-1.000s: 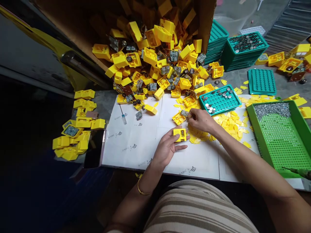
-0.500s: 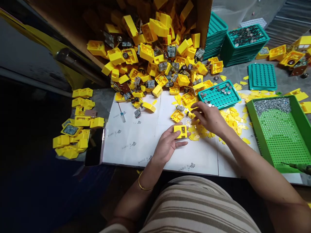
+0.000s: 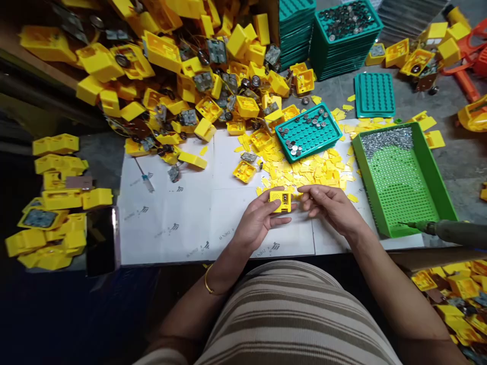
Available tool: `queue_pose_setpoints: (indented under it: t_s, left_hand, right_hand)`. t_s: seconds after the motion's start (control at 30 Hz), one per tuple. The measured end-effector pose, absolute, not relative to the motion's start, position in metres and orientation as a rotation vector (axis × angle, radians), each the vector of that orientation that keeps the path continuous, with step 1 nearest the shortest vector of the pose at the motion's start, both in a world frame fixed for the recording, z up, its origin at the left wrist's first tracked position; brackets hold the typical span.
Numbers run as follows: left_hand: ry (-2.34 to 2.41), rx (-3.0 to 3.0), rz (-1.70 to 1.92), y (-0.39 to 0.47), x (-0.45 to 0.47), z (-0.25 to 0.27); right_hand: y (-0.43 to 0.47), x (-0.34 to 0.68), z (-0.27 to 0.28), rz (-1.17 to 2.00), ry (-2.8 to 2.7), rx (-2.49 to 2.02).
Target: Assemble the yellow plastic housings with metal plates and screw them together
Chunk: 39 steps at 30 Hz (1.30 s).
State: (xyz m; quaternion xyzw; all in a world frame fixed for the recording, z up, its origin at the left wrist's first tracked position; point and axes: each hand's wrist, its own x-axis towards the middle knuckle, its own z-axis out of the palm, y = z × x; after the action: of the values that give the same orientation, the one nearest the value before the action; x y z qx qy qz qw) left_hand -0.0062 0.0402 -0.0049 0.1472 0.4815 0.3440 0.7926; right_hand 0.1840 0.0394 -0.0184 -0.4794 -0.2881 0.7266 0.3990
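My left hand [image 3: 255, 219] is closed round a small yellow plastic case [image 3: 280, 202], its thumb on the front. The case shows a grid of small holes and an open compartment with metal inside. Close to its right side is my right hand [image 3: 327, 205], thumb and fingers pinched together. A small yellow plastic piece [image 3: 297, 195] shows at those fingertips, partly hidden. Beyond both hands spreads a heap of flat yellow pieces [image 3: 304, 172]. A teal tray [image 3: 315, 142] with several button cells lies on the heap's far side. An open yellow case [image 3: 244, 172] rests to its left.
A large pile of yellow cases [image 3: 205, 109] with wired parts spills from the back left. The green basket [image 3: 409, 187] holding small screws stands right, with a power screwdriver [image 3: 437, 228] over it. A screwdriver [image 3: 147, 181] and a phone [image 3: 102, 241] lie left.
My right hand has come back from the heap beside the tray to the case, its fingers now pinched. My left hand still holds the case. The view has shifted to the right.
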Motion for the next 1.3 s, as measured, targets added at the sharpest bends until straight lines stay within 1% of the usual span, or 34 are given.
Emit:
queue_pose_setpoints:
  t_s: [0.07,0.2,0.37,0.57,0.67,0.83,0.93,1.0,1.07,1.3]
  left_hand:
    - [1.039,0.324,0.725,0.041,0.0,-0.005]
    - [1.042,0.336,0.69,0.041,0.011,-0.006]
    - [1.061,0.355,0.665,0.04,0.02,-0.008]
    - [1.052,0.363,0.617,0.038,0.028,-0.007]
    - [1.05,0.358,0.596,0.037,0.03,-0.008]
    - [1.053,0.364,0.582,0.035,0.031,-0.009]
    - [1.036,0.38,0.577,0.033,0.03,-0.009]
    - [1.027,0.382,0.576,0.032,0.03,-0.009]
    - [1.028,0.375,0.576,0.032,0.031,-0.009]
    - [1.034,0.353,0.583,0.029,0.035,-0.009]
  right_hand:
    - [0.032,0.191,-0.019,1.871,-0.678,-1.198]
    - [0.023,0.202,-0.021,1.809,-0.657,-1.218]
    - [0.017,0.211,-0.026,1.769,-0.777,-1.217]
    - [0.008,0.224,-0.033,1.64,-0.935,-1.377]
    - [0.003,0.229,-0.037,1.533,-1.034,-1.427]
    - [-0.003,0.233,-0.034,1.469,-1.253,-1.421]
    - [-0.003,0.235,-0.026,1.307,-1.541,-1.566]
    - [-0.002,0.236,-0.022,1.227,-1.64,-1.62]
    - [-0.001,0.236,-0.02,1.233,-1.602,-1.604]
    - [0.0,0.237,-0.027,1.246,-1.203,-1.618]
